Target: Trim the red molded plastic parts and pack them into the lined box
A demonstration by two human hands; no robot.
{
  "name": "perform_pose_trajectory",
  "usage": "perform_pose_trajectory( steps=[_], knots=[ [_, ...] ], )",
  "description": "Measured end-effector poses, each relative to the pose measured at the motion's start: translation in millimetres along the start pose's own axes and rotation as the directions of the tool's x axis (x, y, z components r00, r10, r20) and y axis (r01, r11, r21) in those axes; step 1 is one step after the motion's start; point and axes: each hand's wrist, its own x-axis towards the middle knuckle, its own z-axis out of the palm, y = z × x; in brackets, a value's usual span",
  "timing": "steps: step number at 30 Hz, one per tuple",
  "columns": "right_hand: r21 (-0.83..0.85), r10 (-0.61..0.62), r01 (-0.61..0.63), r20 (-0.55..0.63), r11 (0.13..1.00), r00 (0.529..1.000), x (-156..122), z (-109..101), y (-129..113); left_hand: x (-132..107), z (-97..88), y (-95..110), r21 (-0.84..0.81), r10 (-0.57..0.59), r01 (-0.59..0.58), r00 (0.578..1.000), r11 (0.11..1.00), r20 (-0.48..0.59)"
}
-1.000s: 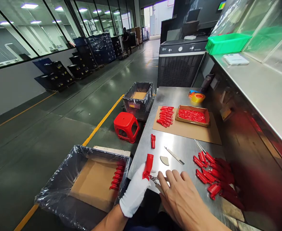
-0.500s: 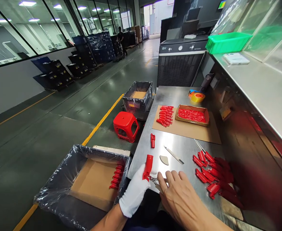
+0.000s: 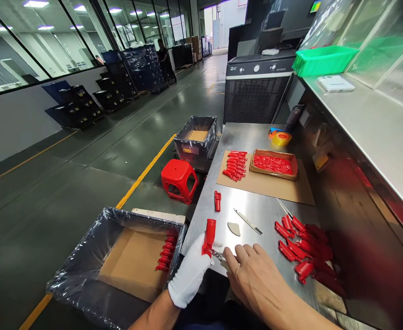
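Observation:
My left hand [image 3: 190, 271], in a white glove, is closed around a red plastic part [image 3: 209, 236] held upright at the near edge of the steel table [image 3: 256, 215]. My bare right hand [image 3: 253, 277] sits just to its right, fingers pinched on a small metal tool [image 3: 218, 255] whose tip touches the part's lower end. A pile of similar red parts [image 3: 302, 250] lies to the right of my right hand. One single red part [image 3: 217, 200] lies further back on the table.
A thin blade [image 3: 248, 221] and a beige scrap [image 3: 234, 228] lie mid-table. Behind are a cardboard sheet [image 3: 266, 185] with a row of red parts [image 3: 236, 166], a tray of red pieces [image 3: 273, 163] and tape [image 3: 280, 137]. A lined box [image 3: 119, 256] holding red parts stands left; a red stool [image 3: 179, 180] beyond.
Both hands stay together on the red part with only a slight shift. A person far down the aisle has walked leftward.

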Motion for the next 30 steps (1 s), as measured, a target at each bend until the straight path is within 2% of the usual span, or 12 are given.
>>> perform_pose_trajectory(
  steps=[6,14,22,30],
  knots=[
    [-0.041,0.025,-0.025,-0.004,0.999,1.000,3.4,-13.4,-0.9,1.4,3.4,4.6,0.044,0.020,-0.021,1.000,0.999,0.022],
    [-0.067,0.041,-0.040,0.006,0.997,0.999,-0.9,-9.3,-5.1,-2.2,13.6,16.2,0.028,0.037,-0.038,0.999,0.999,0.014],
    [-0.123,-0.007,0.009,0.020,0.992,1.000,-7.3,1.4,-9.6,-3.8,6.4,-2.6,0.101,0.001,0.006,0.998,0.995,-0.068],
    [0.157,0.019,-0.019,0.001,0.987,1.000,-8.4,-9.1,7.9,-2.9,-3.6,-16.5,-0.001,-0.036,0.036,0.996,0.999,-0.079]
  ],
)
